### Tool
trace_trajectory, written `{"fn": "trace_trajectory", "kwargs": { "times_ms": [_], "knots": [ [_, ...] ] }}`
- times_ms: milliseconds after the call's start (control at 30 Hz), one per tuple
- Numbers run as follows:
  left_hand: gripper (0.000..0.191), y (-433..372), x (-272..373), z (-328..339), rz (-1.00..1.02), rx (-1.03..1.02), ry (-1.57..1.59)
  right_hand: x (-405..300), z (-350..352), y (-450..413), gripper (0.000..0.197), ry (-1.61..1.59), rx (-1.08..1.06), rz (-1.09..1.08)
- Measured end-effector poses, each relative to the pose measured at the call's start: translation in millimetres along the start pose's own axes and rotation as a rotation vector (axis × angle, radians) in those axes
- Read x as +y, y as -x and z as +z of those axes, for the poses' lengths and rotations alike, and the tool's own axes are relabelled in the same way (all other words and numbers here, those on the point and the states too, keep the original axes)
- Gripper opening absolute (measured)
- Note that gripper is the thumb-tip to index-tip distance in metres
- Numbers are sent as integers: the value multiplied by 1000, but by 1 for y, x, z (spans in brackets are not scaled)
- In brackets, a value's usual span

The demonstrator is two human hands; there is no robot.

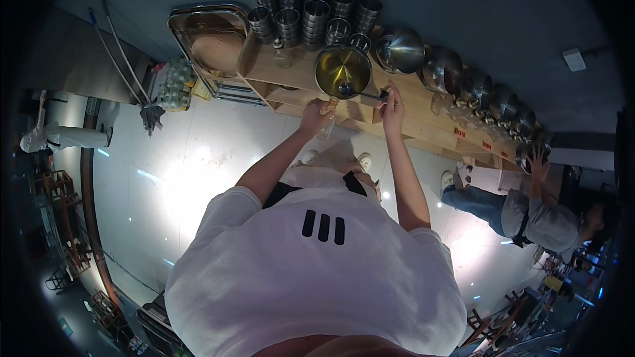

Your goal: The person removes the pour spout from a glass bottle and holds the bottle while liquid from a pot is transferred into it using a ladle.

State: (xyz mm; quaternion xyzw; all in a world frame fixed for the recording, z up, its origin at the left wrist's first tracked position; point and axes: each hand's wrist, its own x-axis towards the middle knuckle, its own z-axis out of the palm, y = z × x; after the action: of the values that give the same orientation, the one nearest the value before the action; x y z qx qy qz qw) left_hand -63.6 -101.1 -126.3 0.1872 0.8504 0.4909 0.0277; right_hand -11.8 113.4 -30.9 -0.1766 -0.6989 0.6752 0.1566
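My left hand point(317, 118) grips a clear glass bottle point(325, 131) near its neck and holds it upright in front of the wooden shelf unit's edge. A round steel bowl point(342, 67) on the unit contains yellow liquid that looks like oil. My right hand point(392, 105) holds the dark handle of a ladle point(346, 90), whose scoop is over the bowl's near rim, close to the bottle's mouth. Whether liquid is flowing is too small to tell. Behind the bowl stands another glass bottle point(282, 54) with a metal-looking top.
Stacked steel cups point(316, 15) line the wooden top point(302, 72) at the back. Rightward follow steel bowls point(400, 49) and a row of glass bottles point(466, 114). A co-worker point(540, 223) reaches to the far right end. Mops point(151, 114) and packed bottles point(176, 84) stand at left.
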Motion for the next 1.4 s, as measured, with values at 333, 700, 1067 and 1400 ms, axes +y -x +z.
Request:
{"fn": "trace_trajectory", "kwargs": {
  "times_ms": [333,700,1067,1400],
  "knots": [
    [29,-2,2,-1,-16,-23,-59,35,-4,-3,42,-270,120,164],
    [28,-3,4,1,-26,0,-25,12,-14,-5,45,-265,66,208],
    [31,-4,22,-10,12,-32,-85,4,-11,-5,46,-296,66,189],
    [28,-35,50,-50,-14,-19,-39,-10,-9,-13,46,-321,87,118]
  ]
}}
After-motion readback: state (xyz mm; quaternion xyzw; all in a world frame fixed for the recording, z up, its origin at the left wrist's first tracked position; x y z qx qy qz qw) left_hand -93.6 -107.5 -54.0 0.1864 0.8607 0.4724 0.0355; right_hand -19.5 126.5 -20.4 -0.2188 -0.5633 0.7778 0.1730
